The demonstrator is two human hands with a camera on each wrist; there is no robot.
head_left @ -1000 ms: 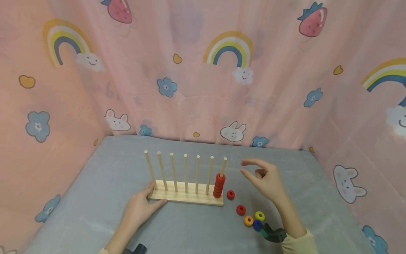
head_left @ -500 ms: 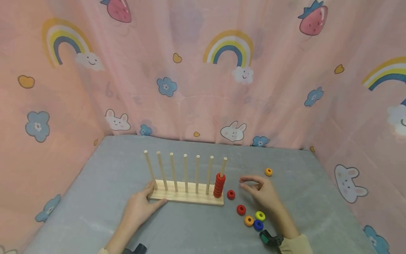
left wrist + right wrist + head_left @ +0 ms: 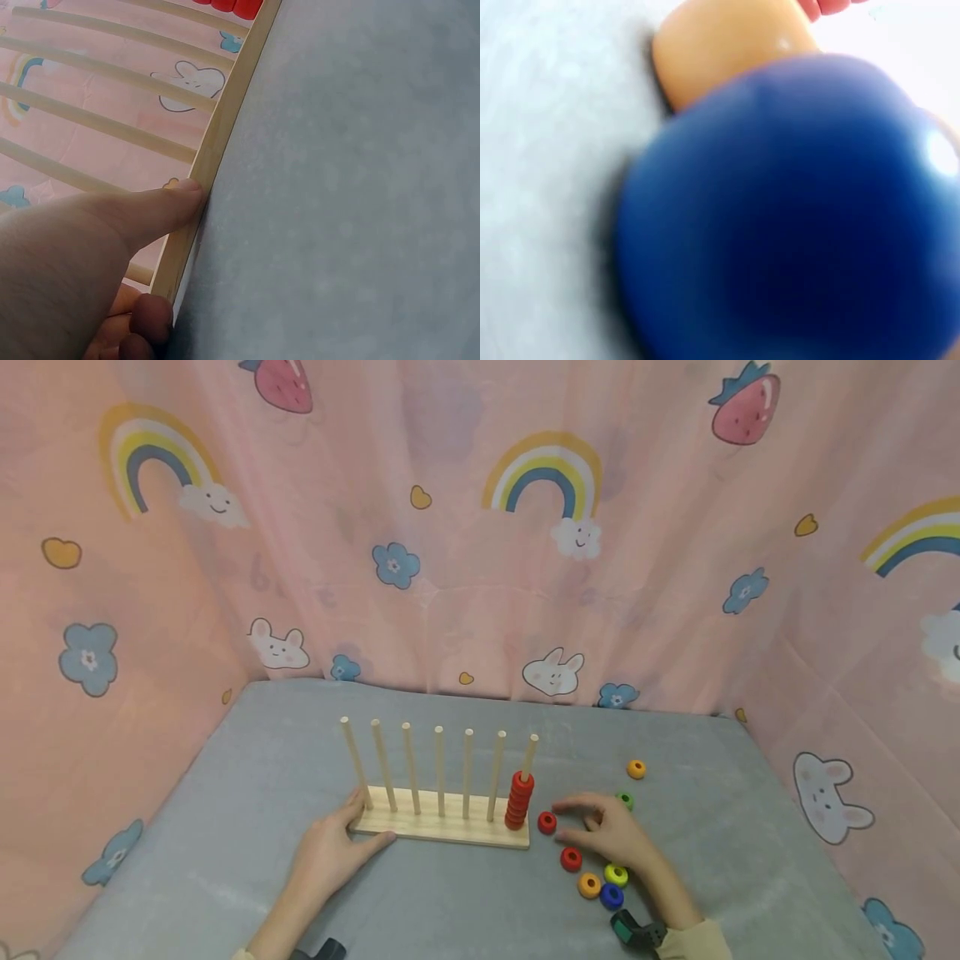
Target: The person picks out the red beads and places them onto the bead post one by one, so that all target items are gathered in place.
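A pale wooden peg rack (image 3: 450, 829) stands on the grey cloth, with a row of upright pegs on its base. My left hand (image 3: 327, 852) grips the base's left end; in the left wrist view the thumb (image 3: 169, 206) lies along its edge. Several red beads (image 3: 519, 802) are stacked on the rightmost peg. Just right of the rack lies a loose red bead (image 3: 547, 823). Beside it is my right hand (image 3: 611, 835), thumb and finger spread at the bead's right side, nothing pinched between them. A second red bead (image 3: 571, 859) rests nearer the front.
By the right wrist lie an orange bead (image 3: 589, 885), a yellow bead (image 3: 616, 875) and a blue bead (image 3: 611, 896), which fills most of the right wrist view. Beyond the hand are a green bead (image 3: 625, 800) and another orange bead (image 3: 636, 769). A pink curtain (image 3: 465, 610) hangs behind.
My right hand has come down and left to the loose red bead. The far orange and green beads have come into sight from behind it. My left hand stays put.
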